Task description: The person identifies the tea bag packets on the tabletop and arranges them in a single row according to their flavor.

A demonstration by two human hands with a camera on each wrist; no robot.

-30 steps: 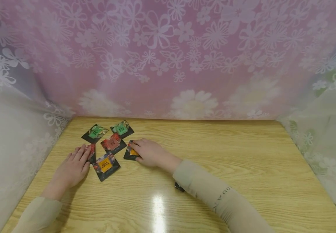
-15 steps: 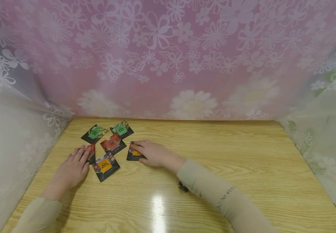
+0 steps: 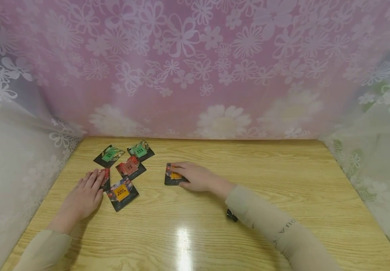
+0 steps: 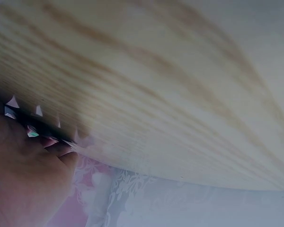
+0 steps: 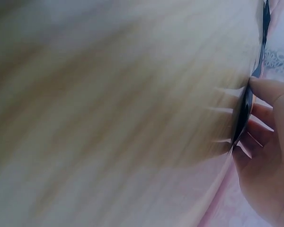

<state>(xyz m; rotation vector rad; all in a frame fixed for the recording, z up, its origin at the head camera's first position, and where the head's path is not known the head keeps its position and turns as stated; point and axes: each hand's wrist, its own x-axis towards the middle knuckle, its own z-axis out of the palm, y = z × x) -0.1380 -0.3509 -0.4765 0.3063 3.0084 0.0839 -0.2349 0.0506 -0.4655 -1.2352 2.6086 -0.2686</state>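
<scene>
In the head view my left hand (image 3: 83, 196) lies flat over a red-labelled black sachet (image 3: 106, 180), covering most of it. My right hand (image 3: 196, 177) rests with its fingertips on an orange-labelled sachet (image 3: 168, 177), pressing it against the table well to the right of the others. The right wrist view shows the fingertips and thumb of the right hand (image 5: 270, 146) along this dark sachet (image 5: 244, 113). Left of it lie a second orange-labelled sachet (image 3: 122, 193), another red-labelled one (image 3: 130, 168) and two green-labelled ones, at the left (image 3: 109, 155) and right (image 3: 140, 150).
The wood-grain table (image 3: 266, 165) ends at a pink flowered curtain (image 3: 215, 75) behind, with pale curtains at both sides. A small black object (image 3: 231, 215) is partly hidden by the right sleeve (image 3: 269, 222).
My right hand has slid the orange-labelled sachet to the right, away from the others. The left hand has stayed in place.
</scene>
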